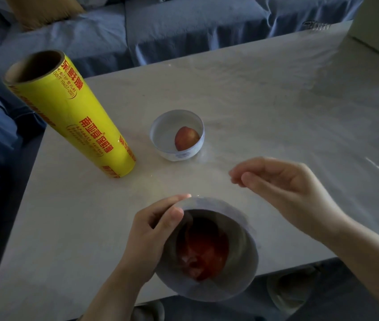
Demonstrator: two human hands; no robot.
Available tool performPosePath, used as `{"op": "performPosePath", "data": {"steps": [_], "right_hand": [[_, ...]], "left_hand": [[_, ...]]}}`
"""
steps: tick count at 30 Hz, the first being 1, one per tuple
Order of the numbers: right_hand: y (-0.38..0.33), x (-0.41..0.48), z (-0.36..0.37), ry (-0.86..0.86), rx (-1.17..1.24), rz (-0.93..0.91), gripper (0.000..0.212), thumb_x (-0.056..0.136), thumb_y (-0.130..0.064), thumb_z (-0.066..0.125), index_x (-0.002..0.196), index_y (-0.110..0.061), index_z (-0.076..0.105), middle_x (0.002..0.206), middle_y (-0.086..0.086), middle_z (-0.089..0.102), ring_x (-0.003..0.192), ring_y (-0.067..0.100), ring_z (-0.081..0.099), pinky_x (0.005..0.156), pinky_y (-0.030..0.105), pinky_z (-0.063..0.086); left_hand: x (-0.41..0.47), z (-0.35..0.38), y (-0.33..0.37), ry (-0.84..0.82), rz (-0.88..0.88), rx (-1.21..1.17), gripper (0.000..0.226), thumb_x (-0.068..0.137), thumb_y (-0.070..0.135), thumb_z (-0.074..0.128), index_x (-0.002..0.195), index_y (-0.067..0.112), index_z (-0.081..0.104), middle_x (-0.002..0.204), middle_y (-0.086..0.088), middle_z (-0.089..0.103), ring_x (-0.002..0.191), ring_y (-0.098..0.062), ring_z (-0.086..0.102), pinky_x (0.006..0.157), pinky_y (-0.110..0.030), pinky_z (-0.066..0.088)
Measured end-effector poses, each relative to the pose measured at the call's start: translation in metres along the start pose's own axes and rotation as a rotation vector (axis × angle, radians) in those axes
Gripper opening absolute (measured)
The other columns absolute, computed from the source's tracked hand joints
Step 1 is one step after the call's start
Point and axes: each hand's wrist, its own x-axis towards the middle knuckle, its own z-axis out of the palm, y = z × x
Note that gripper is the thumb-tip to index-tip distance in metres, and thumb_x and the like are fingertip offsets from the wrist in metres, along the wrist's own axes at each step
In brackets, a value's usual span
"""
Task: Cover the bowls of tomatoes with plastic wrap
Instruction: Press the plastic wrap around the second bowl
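Fingers of our left hand (153, 230) curl over the far-left rim of the near bowl (241, 260), thumb inside the rim and fingertips outside, pinching what looks like a thin clear film against it; the film itself is too faint for us to trace with certainty. That bowl sits at the table's near edge, partly overhanging it, with a red tomato (203, 249) in its bottom seen through a hazy layer.

At far left a yellow roll of plastic wrap (72, 112) stands upright on the pale table (265, 100), its open cardboard core facing the camera. Red Chinese characters run down its side, including 保鲜膜, and smaller print near the top reads "GB/T 10457-2021"; the remaining fine print is too small for us to read.

Just right of the roll, apart from it, stands a small white bowl (158, 133) with a faint blue mark on its outer wall, uncovered, holding one orange-red tomato (186, 141) against its right side.

Farther right, our right hand (283, 188) hovers above the table between the two bowls, fingers loosely bent and thumb close to the fingertips; we cannot tell whether it holds film.

Behind the table lies a blue-covered sofa (183, 26), with a tan cushion (42, 10) at upper left.
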Motion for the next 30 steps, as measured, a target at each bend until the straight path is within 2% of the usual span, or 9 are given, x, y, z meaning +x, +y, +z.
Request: {"op": "performPosePath", "data": {"steps": [3,5,12,17,18,20,22,26,30], "right_hand": [[-0.004,-0.010,0.011,-0.319,-0.259,-0.026,0.035,0.081,-0.050,0.055,0.110,-0.033,0.064,0.107,-0.025,0.066,0.102,-0.011,0.057,0.088,0.009,0.045],[0.004,-0.008,0.018,-0.406,-0.327,0.007,0.047,0.078,-0.058,0.053,0.122,-0.039,0.054,0.113,-0.029,0.059,0.107,-0.012,0.052,0.091,0.012,0.044],[0.017,0.014,0.017,-0.546,-0.218,0.193,0.046,0.070,-0.056,0.063,0.112,-0.035,0.061,0.106,-0.015,0.066,0.098,0.002,0.062,0.089,0.030,0.053],[0.034,0.000,0.007,-0.497,0.061,0.284,0.078,0.053,-0.070,0.070,0.105,-0.012,0.065,0.104,0.012,0.069,0.099,0.021,0.065,0.091,0.041,0.049],[0.039,-0.003,0.007,-0.445,0.106,0.268,0.077,0.052,-0.070,0.071,0.099,-0.009,0.066,0.096,0.014,0.070,0.091,0.021,0.065,0.086,0.040,0.050],[0.048,-0.003,0.009,-0.318,0.156,0.249,0.066,0.050,-0.066,0.073,0.077,-0.006,0.067,0.070,0.006,0.063,0.069,0.014,0.058,0.065,0.025,0.046],[0.051,-0.002,0.011,-0.246,0.190,0.264,0.054,0.050,-0.058,0.072,0.065,-0.007,0.064,0.062,0.002,0.055,0.058,0.009,0.052,0.053,0.015,0.039],[0.045,0.000,0.010,-0.319,0.197,0.305,0.037,0.055,-0.052,0.064,0.065,-0.017,0.071,0.064,0.001,0.064,0.060,0.010,0.060,0.054,0.017,0.045],[0.038,0.006,0.009,-0.381,0.139,0.308,0.036,0.056,-0.054,0.065,0.067,-0.020,0.072,0.065,-0.003,0.065,0.063,0.009,0.061,0.057,0.018,0.045]], "left_hand": [[0.001,0.003,-0.001,-0.011,0.001,0.026,0.031,0.063,0.053,0.059,0.085,0.039,0.076,0.094,0.009,0.075,0.093,-0.009,0.068,0.074,-0.016,0.050],[0.002,0.005,0.000,-0.017,0.006,0.045,0.033,0.063,0.052,0.058,0.085,0.035,0.076,0.096,0.011,0.074,0.095,-0.007,0.067,0.076,-0.015,0.050],[0.003,0.005,-0.010,0.029,-0.034,0.088,0.040,0.061,0.056,0.057,0.086,0.030,0.073,0.097,0.013,0.074,0.096,-0.005,0.066,0.081,-0.016,0.050],[0.005,0.009,-0.010,0.193,-0.075,-0.090,0.028,0.075,0.046,0.062,0.078,0.022,0.077,0.080,0.000,0.074,0.080,-0.011,0.067,0.068,-0.020,0.053],[0.005,0.010,-0.010,0.189,-0.117,-0.140,0.033,0.079,0.046,0.062,0.082,0.017,0.076,0.086,-0.005,0.075,0.085,-0.016,0.068,0.071,-0.023,0.054],[0.006,0.009,-0.011,0.108,-0.194,-0.168,0.047,0.080,0.053,0.055,0.096,0.013,0.073,0.101,-0.013,0.072,0.102,-0.025,0.066,0.084,-0.034,0.053],[0.009,0.006,-0.008,-0.012,-0.235,-0.143,0.055,0.080,0.059,0.056,0.109,0.014,0.068,0.113,-0.014,0.068,0.114,-0.027,0.060,0.100,-0.046,0.044],[0.019,-0.003,0.002,-0.179,-0.217,0.014,0.056,0.067,0.062,0.056,0.113,0.031,0.066,0.120,0.003,0.066,0.117,-0.015,0.058,0.108,-0.044,0.038],[0.016,0.003,0.008,-0.264,-0.256,-0.064,0.048,0.079,0.051,0.056,0.107,0.015,0.070,0.110,-0.011,0.071,0.108,-0.025,0.064,0.096,-0.039,0.047]]}}
